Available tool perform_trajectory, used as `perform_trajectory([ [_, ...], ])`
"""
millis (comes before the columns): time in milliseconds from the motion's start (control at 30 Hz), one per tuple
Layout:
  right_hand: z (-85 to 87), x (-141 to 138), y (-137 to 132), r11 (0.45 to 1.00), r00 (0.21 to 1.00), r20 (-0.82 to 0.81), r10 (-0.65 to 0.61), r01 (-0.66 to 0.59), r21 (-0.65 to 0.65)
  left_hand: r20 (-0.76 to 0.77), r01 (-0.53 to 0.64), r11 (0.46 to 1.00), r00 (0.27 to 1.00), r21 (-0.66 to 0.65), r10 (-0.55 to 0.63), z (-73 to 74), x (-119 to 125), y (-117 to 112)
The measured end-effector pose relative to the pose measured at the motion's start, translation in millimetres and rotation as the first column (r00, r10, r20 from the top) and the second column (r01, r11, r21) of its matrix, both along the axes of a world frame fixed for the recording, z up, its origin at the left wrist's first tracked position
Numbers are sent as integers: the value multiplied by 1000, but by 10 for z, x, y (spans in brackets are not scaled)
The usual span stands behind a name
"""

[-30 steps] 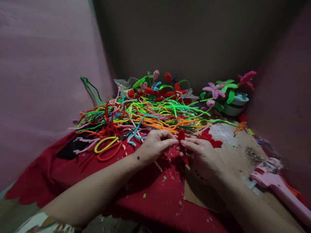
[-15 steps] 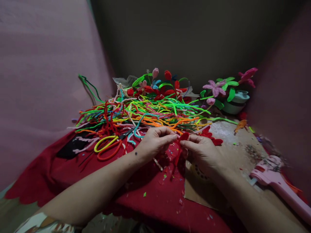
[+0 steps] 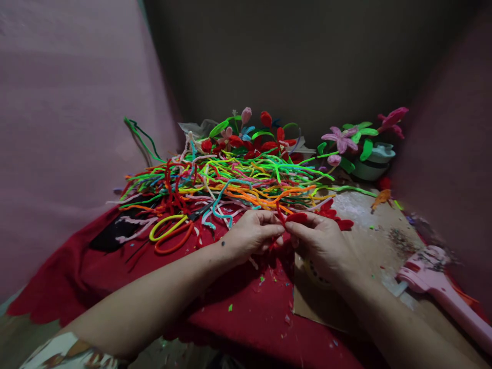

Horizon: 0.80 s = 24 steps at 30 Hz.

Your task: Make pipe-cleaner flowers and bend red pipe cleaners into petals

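Between my two hands is a red pipe cleaner (image 3: 296,219), bent into a petal-like loop with a thin end sticking up. My left hand (image 3: 257,233) pinches it from the left, thumb against fingertips. From the right, my right hand (image 3: 321,243) grips the loop's base between thumb and forefinger. The fingertips of both hands nearly meet, and part of the red piece is hidden by them. Just beyond my right hand lie finished-looking red petals (image 3: 345,224) on a cardboard sheet (image 3: 369,225).
A heap of coloured pipe cleaners (image 3: 246,177) spreads behind my hands, fuzzy flowers (image 3: 265,146) beyond it. Scissors (image 3: 172,233) with yellow and orange handles lie left on the red cloth (image 3: 238,318). A pink glue gun (image 3: 430,277) rests right, below a pale flower-holding container (image 3: 372,161).
The red loop has turned from upright to lying sideways over my right fingers, and a thin red end now points up. My left hand has shifted slightly right and closer to my right.
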State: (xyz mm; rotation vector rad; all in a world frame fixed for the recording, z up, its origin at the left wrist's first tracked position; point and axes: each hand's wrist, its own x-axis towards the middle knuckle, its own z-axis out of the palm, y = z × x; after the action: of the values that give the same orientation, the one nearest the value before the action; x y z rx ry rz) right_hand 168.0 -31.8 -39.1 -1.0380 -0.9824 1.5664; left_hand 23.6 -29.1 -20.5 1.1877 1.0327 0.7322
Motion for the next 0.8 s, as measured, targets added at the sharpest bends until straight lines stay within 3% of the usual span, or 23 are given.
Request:
perform_trajectory([
  [200, 66, -12, -17, 1000, 993, 118, -25, 23, 18, 18, -55, 997, 998, 61, 54, -6, 11, 0],
  [367, 116, -35, -42, 1000, 991, 136, -9, 8, 9, 40, -16, 998, 999, 65, 14, -42, 18, 3],
  [467, 98, -30, -45, 1000, 995, 95, -17, 16, 11, 13, -59, 989, 998, 139, 58, -65, 23, -9],
  [567, 67, -22, -40, 999, 1000, 15, -28, 28, -23, -86, -72, 913, 989, 400, 116, -126, 1, -28],
  [633, 60, -22, -40, 998, 999, -30, -26, 24, -52, -183, 26, 782, 976, 622, 113, -166, -26, -41],
  [700, 66, -29, -45, 997, 997, -69, -32, 27, -70, -251, 125, 654, 963, 746, 102, -173, -47, -51],
  [733, 72, -34, -50, 997, 996, -84, -41, 35, -73, -256, 135, 638, 961, 758, 102, -160, -52, -54],
  [767, 78, -39, -56, 997, 995, -92, -46, 40, -71, -237, 111, 665, 966, 738, 102, -137, -54, -55],
  [800, 84, -41, -62, 997, 995, -92, -46, 40, -66, -198, 64, 730, 975, 681, 98, -107, -53, -53],
])
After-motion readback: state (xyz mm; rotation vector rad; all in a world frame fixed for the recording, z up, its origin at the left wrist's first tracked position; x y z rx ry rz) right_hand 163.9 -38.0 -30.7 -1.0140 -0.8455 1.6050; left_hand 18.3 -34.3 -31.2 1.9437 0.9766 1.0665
